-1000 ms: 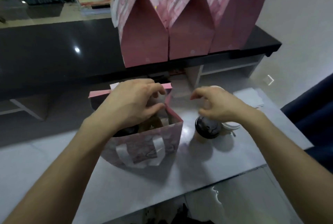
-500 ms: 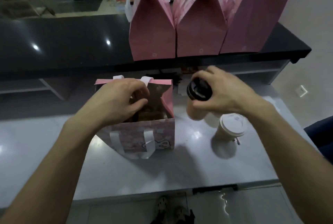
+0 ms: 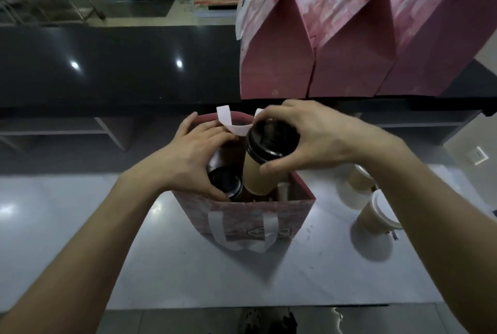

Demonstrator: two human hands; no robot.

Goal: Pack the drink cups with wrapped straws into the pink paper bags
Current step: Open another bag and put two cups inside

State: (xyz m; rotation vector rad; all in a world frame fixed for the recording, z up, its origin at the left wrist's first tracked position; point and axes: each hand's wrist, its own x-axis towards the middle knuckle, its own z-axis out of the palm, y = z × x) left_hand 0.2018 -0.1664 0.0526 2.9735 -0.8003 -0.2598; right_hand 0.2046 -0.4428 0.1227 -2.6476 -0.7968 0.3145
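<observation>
We see the bag [image 3: 243, 216] mouth crowded: one black-lidded cup [image 3: 225, 182] sits at its left, a tilted cup [image 3: 262, 169] fills the middle, and both hands cover the rim. Two white-lidded cups [image 3: 376, 211] block the table [image 3: 80, 215] at right; its left lies open.

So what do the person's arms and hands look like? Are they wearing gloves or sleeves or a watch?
No gloves. The left hand and the right hand are both bare, and so are both forearms right to the edge of the picture, so no sleeves show. There is no watch, bracelet or ring to be seen on the wrists or fingers. The fingernails look short and plain.
</observation>
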